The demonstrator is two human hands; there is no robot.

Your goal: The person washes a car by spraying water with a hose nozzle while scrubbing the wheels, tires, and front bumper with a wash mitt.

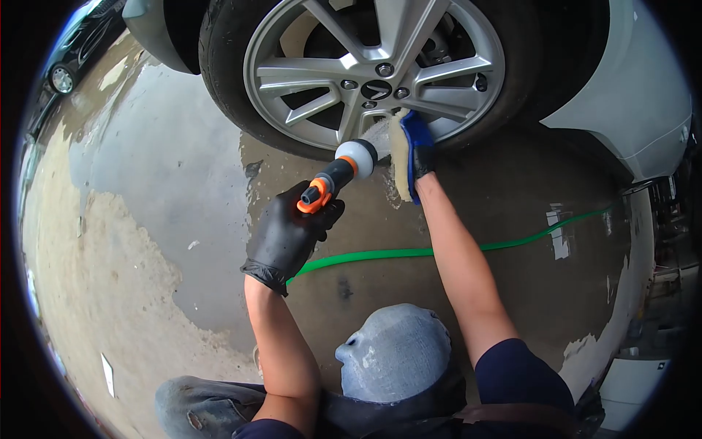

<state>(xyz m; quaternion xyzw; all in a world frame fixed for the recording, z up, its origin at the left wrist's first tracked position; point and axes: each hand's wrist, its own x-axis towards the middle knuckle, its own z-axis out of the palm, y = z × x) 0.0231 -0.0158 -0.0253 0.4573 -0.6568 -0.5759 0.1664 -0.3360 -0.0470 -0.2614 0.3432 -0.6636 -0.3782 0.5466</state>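
Note:
My left hand, in a black glove, is closed around a grey and orange hose spray nozzle with a white collar. Water fans from its head toward the wheel and the wash mitt. My right hand, also black-gloved, holds a blue-backed wash mitt with cream fleece facing left. Its upper end is at the lower rim of the silver alloy wheel, beside the spokes. Most of my right fingers are hidden by the mitt. A dark tyre surrounds the wheel.
A green hose runs across the wet concrete floor from below my left wrist to the right. Pale car body panels flank the wheel. Another car stands far left. My bent knee is below, between my arms.

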